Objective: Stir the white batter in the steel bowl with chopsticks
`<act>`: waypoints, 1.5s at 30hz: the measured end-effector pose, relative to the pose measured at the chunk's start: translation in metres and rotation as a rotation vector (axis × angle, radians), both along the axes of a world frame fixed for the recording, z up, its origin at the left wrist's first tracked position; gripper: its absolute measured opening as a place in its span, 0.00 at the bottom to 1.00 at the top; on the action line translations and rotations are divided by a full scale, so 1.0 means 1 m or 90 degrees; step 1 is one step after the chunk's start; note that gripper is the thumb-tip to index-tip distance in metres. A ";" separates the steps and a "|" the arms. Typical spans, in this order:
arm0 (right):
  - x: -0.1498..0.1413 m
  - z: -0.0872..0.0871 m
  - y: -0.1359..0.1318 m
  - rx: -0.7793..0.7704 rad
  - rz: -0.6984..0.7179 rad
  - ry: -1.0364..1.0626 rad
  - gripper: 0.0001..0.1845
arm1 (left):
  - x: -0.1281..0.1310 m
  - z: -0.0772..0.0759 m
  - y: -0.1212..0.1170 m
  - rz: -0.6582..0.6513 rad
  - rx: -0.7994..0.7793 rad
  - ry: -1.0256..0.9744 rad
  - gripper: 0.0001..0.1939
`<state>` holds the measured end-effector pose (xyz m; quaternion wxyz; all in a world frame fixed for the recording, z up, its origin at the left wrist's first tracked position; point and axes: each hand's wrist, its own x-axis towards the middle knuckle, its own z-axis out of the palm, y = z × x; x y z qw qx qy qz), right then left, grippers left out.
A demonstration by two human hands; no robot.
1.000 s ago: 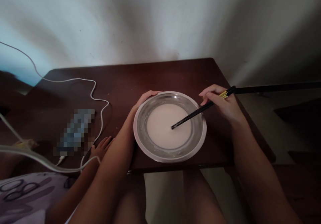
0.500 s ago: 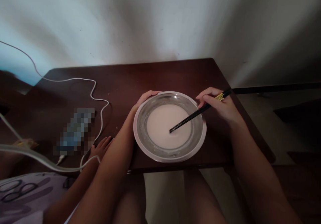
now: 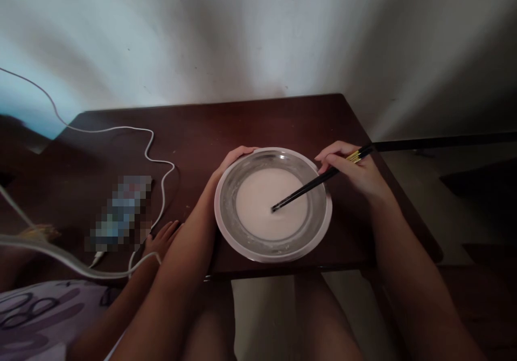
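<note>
Bowl [image 3: 226, 231]: on the table [image 3: 250, 118], near edge, pale liquid [image 3: 262, 199] inside
Left hand [image 3: 236, 156]: cupping the rim
Right hand [image 3: 347, 161]: pinching chopsticks [image 3: 311, 185]
Alongside: white cable [image 3: 163, 183], another person's hand [image 3: 164, 236]

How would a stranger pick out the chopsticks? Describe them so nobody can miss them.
On the dark table, find the round metal bowl of white liquid. The chopsticks slant into it from the right hand. They are straight and black with a gold band near the top, unlike the thin, winding white cord.
</note>
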<state>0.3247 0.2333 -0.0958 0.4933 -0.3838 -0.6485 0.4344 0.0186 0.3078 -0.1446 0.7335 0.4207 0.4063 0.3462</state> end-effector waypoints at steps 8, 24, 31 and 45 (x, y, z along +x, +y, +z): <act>0.003 -0.002 0.006 0.033 -0.078 0.022 0.05 | 0.001 0.003 0.001 0.013 -0.001 0.019 0.13; 0.005 -0.002 0.007 0.046 -0.088 0.036 0.09 | 0.000 0.001 0.000 0.017 -0.018 -0.032 0.12; -0.007 -0.001 0.000 0.011 0.006 -0.023 0.05 | 0.000 0.000 0.002 -0.007 -0.015 -0.049 0.12; -0.008 0.000 -0.001 0.021 0.007 -0.039 0.06 | 0.002 0.003 -0.001 0.019 -0.002 -0.020 0.11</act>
